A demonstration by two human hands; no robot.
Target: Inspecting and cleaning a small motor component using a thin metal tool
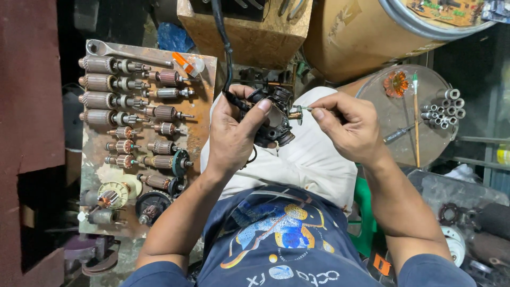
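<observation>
Left hand [232,135] is clamping round the black motor housing [273,119] above the lap, while right hand [348,125] is pinching a small screw [304,108] against its right side.

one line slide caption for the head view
Left hand grips a black motor assembly; right hand pinches a small screw at it.
</observation>
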